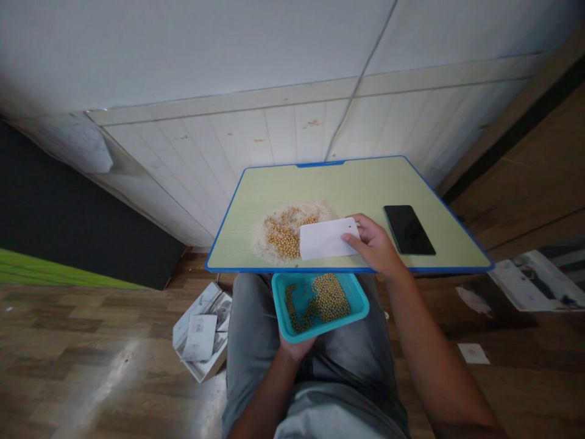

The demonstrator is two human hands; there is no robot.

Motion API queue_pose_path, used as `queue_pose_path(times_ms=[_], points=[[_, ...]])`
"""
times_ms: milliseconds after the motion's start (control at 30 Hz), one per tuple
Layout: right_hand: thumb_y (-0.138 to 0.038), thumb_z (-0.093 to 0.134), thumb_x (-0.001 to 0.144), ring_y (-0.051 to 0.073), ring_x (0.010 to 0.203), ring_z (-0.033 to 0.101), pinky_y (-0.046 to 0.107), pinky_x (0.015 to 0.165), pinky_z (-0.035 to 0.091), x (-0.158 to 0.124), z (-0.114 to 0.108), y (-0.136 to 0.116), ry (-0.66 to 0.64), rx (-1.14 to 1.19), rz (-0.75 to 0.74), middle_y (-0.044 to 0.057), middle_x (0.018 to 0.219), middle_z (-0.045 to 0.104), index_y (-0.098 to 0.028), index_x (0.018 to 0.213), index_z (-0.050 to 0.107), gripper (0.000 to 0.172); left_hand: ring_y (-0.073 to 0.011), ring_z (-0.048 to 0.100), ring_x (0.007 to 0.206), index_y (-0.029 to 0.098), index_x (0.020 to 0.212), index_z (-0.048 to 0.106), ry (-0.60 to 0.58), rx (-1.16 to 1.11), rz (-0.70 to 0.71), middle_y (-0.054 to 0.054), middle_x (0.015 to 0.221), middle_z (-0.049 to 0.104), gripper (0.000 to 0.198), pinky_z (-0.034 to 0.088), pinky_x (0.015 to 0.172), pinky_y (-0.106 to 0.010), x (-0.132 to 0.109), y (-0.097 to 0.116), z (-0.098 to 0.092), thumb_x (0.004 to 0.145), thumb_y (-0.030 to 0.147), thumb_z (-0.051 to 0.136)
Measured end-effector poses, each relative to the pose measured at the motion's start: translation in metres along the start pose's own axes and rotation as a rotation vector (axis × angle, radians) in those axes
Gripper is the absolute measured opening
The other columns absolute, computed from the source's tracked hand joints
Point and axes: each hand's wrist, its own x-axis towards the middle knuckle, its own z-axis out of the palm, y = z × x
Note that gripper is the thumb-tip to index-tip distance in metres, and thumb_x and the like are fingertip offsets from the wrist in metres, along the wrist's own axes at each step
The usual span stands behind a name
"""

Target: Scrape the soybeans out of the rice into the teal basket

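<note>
Between thumb and fingers, my right hand [369,241] pinches a white card [322,239] with a small hole near one corner. The card is held over the right side of a heap of pale rice-like grains [261,235] mixed with yellow soybeans [284,235]. Below the table's front edge, my left hand [298,347] supports a turquoise plastic tray [359,311] from underneath, its fingers mostly hidden by the tray. More soybeans [331,299] lie inside the tray, mainly on its right side, with a curved line of them at the left.
The small table [356,183] has a pale green top and blue rim. A black phone [410,230] lies at its right. On the floor at the left stands an open white box [201,341] with papers. A panelled wall [274,134] rises behind the table.
</note>
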Motion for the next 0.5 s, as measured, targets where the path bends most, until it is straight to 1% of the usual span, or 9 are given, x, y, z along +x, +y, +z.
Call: queue_pose_path(times_ms=[67,133,167,233,300,367,400,500], points=[[-0.059,0.092,0.091,0.024,0.078,0.077,0.036,0.067,0.066,0.000,0.002,-0.001,-0.034,0.001,-0.003,0.001,0.089,0.081,-0.030,0.116,0.069,0.045,-0.0339,0.054,0.173,0.039,0.153,0.082,0.012,-0.017,-0.005,-0.001,0.168,0.079,0.074,0.012,0.151,-0.069,0.000,0.000,0.000,0.119,0.062,0.021],[-0.057,0.091,0.091,0.023,0.077,0.077,0.035,0.067,0.065,0.001,0.003,-0.002,-0.043,-0.002,-0.011,0.001,0.091,0.082,-0.030,0.117,0.069,0.043,-0.0348,0.047,0.178,0.039,0.154,0.081,0.057,-0.033,-0.002,-0.001,0.169,0.078,0.070,0.013,0.151,-0.071,0.001,0.001,0.002,0.118,0.062,0.026],[-0.057,0.091,0.092,0.022,0.077,0.076,0.034,0.066,0.065,0.001,0.004,-0.002,-0.041,-0.005,-0.020,0.001,0.091,0.082,-0.029,0.117,0.069,0.043,-0.0350,0.043,0.181,0.038,0.156,0.080,0.100,-0.038,0.001,-0.001,0.171,0.077,0.069,0.013,0.151,-0.071,0.001,0.001,0.005,0.118,0.062,0.027],[-0.058,0.092,0.091,0.021,0.075,0.076,0.032,0.064,0.063,0.002,0.005,0.000,-0.028,-0.003,-0.050,0.000,0.090,0.082,-0.029,0.115,0.070,0.044,-0.0347,0.035,0.185,0.038,0.164,0.073,0.225,-0.046,0.007,-0.002,0.178,0.071,0.070,0.015,0.151,-0.071,0.002,0.002,0.012,0.118,0.064,0.028],[-0.059,0.093,0.091,0.020,0.074,0.075,0.031,0.062,0.062,0.002,0.004,0.002,-0.004,0.007,-0.085,0.000,0.088,0.081,-0.029,0.113,0.070,0.044,-0.0346,0.030,0.187,0.038,0.174,0.062,0.339,-0.053,0.012,-0.002,0.187,0.061,0.072,0.019,0.151,-0.070,0.004,0.004,0.021,0.117,0.066,0.030],[-0.060,0.094,0.091,0.020,0.071,0.075,0.031,0.061,0.062,0.003,0.003,0.005,0.039,0.021,-0.112,0.000,0.086,0.081,-0.029,0.111,0.071,0.044,-0.0352,0.030,0.187,0.038,0.181,0.054,0.376,-0.050,0.024,-0.002,0.191,0.055,0.075,0.022,0.150,-0.070,0.004,0.005,0.030,0.115,0.067,0.035],[-0.061,0.095,0.090,0.020,0.071,0.075,0.031,0.060,0.062,0.002,0.003,0.006,0.068,0.027,-0.118,0.000,0.085,0.081,-0.029,0.111,0.071,0.045,-0.0364,0.031,0.186,0.038,0.182,0.052,0.382,-0.041,0.034,-0.002,0.191,0.055,0.076,0.024,0.150,-0.070,0.003,0.006,0.034,0.113,0.069,0.038],[-0.063,0.098,0.088,0.021,0.069,0.074,0.032,0.058,0.062,0.003,0.001,0.009,0.144,0.035,-0.123,0.000,0.084,0.081,-0.030,0.111,0.071,0.048,-0.0409,0.035,0.185,0.039,0.180,0.055,0.386,0.005,0.049,-0.003,0.187,0.060,0.078,0.029,0.148,-0.074,0.002,0.007,0.040,0.110,0.071,0.043]])
